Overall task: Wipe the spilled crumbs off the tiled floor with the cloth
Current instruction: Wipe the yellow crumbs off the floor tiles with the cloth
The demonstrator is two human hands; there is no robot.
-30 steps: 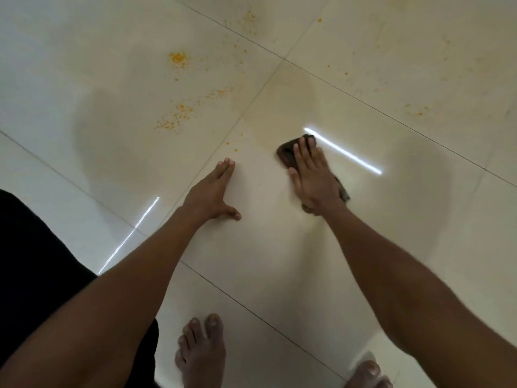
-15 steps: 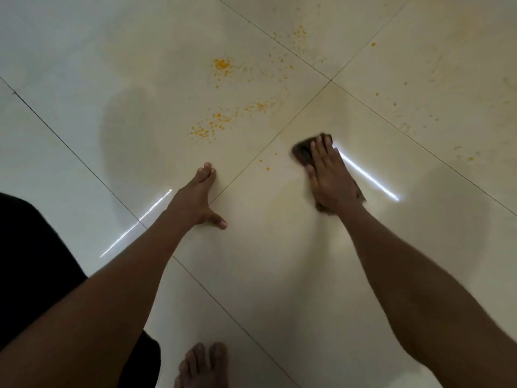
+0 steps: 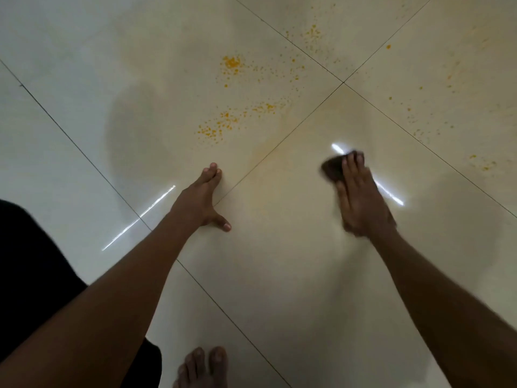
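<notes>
The dark cloth [image 3: 333, 169] lay on the tiled floor [image 3: 279, 275], pressed flat under the right hand [image 3: 361, 200]. Orange crumbs [image 3: 223, 124] sat at ten o'clock from it. The left hand [image 3: 200, 203] rested open and flat on the floor, holding nothing.

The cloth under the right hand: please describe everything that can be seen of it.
The cloth is small, dark brown and looks soft, bunched rather than spread flat. It lies on the pale glossy tiled floor, pressed down by the right hand, whose flat palm and fingers cover most of it; only a rounded part shows beyond the fingertips, towards the left. It is blurred, so weave and edges cannot be told. No orange crumbs touch it; they lie apart on neighbouring tiles.
</notes>
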